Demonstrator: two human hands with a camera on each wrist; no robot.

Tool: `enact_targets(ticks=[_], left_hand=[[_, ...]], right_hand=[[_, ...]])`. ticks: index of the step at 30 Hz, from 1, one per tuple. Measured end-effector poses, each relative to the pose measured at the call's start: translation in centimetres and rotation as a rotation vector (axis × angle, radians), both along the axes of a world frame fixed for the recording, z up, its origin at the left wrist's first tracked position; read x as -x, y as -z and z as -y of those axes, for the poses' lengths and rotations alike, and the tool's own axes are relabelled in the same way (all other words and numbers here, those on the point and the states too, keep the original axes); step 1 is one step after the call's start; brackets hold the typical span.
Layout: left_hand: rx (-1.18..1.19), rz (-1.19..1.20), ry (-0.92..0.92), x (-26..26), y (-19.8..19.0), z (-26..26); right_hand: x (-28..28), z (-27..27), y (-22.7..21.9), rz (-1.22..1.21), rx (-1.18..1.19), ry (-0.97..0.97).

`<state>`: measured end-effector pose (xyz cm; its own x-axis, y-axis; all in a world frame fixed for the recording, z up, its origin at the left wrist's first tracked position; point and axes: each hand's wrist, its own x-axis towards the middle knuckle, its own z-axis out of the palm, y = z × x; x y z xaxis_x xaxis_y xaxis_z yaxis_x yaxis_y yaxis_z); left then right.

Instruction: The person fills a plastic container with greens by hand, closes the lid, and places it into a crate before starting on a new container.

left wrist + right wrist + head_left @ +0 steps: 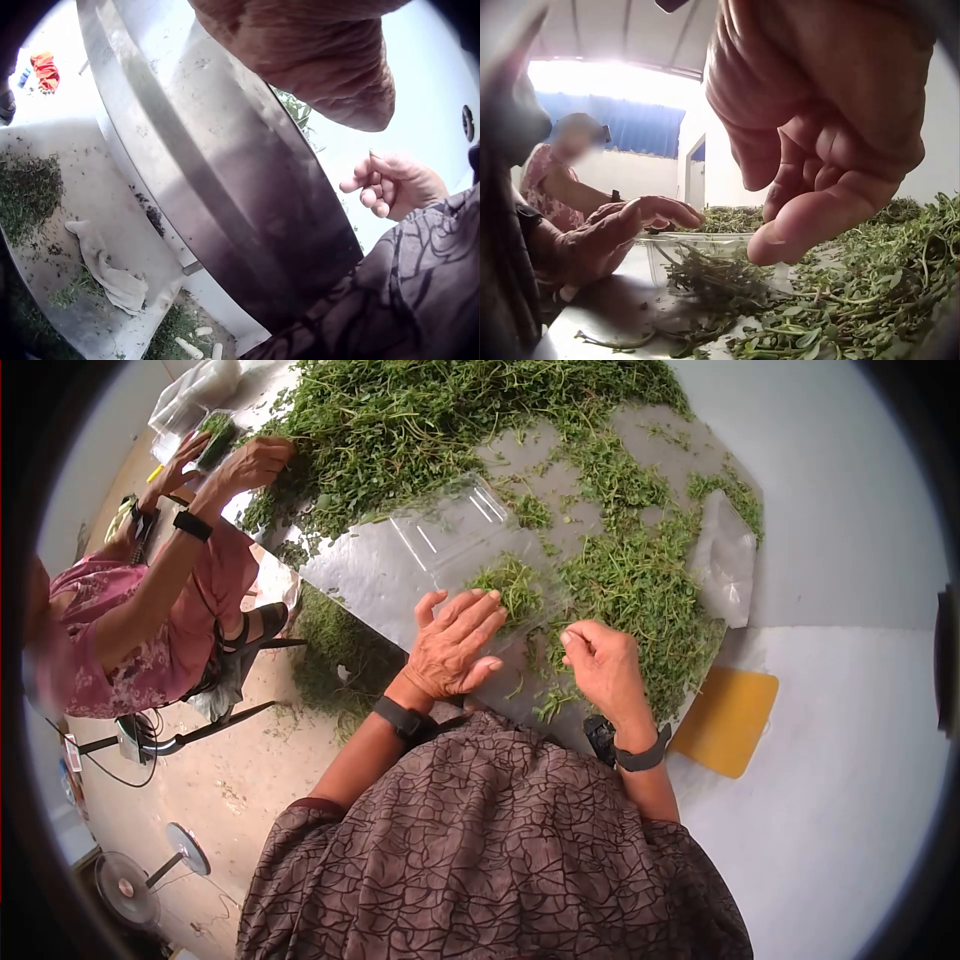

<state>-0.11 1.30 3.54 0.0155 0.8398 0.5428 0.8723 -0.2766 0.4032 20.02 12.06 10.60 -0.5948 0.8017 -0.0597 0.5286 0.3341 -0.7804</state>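
Observation:
My left hand (455,645) is palm down with spread fingers. Its fingertips are right at a small bunch of leafy green stems (515,582) in a clear plastic box (658,262), whose lid (440,535) lies folded back. To the right of the box is my right hand (605,665), close over loose greens (640,595). Its fingers are loosely curled, and the right wrist view shows nothing held between thumb and fingers. In the left wrist view the left palm (315,67) fills the top, above the metal table's side (247,195).
A large heap of greens (390,430) covers the table's far side. A clear plastic container (725,560) stands at the right edge, a yellow stool seat (728,720) below it. On the left, another person (150,610) reaches toward the heap. More greens (340,645) lie under the table.

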Motion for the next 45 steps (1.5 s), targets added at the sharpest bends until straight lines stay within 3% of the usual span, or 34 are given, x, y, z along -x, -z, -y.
enact_targets(ticks=[6,10,13,18,20,22,25,26,28,30,32,36,39,42,45], left_hand=[[0.072,-0.054,0.087,0.0,-0.2,-0.3],[0.079,-0.066,0.072,-0.2,-0.1,-0.1],[0.075,-0.049,0.038,-0.2,0.0,-0.1],[0.004,-0.070,0.006,-0.2,0.1,-0.2],[0.004,-0.054,-0.006,-0.3,0.2,-0.3],[0.003,-0.061,-0.001,-0.2,0.2,-0.3],[0.013,-0.064,0.000,-0.2,0.3,-0.2],[0.009,-0.063,-0.003,-0.2,0.3,-0.2],[0.003,-0.061,-0.008,-0.2,0.2,-0.2],[0.016,-0.064,-0.007,-0.2,0.2,-0.1],[0.008,-0.065,-0.011,-0.2,0.4,-0.2],[0.000,-0.046,-0.021,-0.2,0.3,-0.2],[0.000,-0.053,-0.039,-0.2,0.5,-0.2],[0.019,-0.038,-0.052,-0.1,0.9,0.0],[-0.003,0.013,-0.054,0.0,1.2,0.0]], right_hand=[[-2.4,-0.2,0.2,0.060,-0.194,0.034],[-4.3,-1.7,-0.1,0.089,-0.330,0.199],[-5.4,-2.9,-0.3,0.215,-0.560,0.395],[-5.9,-4.5,1.1,0.470,-0.590,0.499],[-6.5,-5.1,2.5,0.549,-0.568,0.443],[-6.7,-5.8,2.1,0.541,-0.541,0.432],[-7.3,-6.0,0.0,0.250,-0.444,0.596],[-7.5,-6.1,-0.7,0.251,-0.444,0.598],[-7.9,-6.4,-1.8,-0.028,-0.404,0.661],[-8.2,-6.2,-2.8,-0.064,-0.407,0.641],[-7.5,-5.3,-4.6,-0.309,-0.197,0.665],[-5.3,-3.3,-7.5,-0.458,-0.048,0.594],[-2.8,-1.8,-7.6,-0.537,0.068,0.400],[-0.4,-1.0,-5.3,-0.440,0.205,0.153],[0.4,-0.6,-3.1,-0.320,0.234,0.065]])
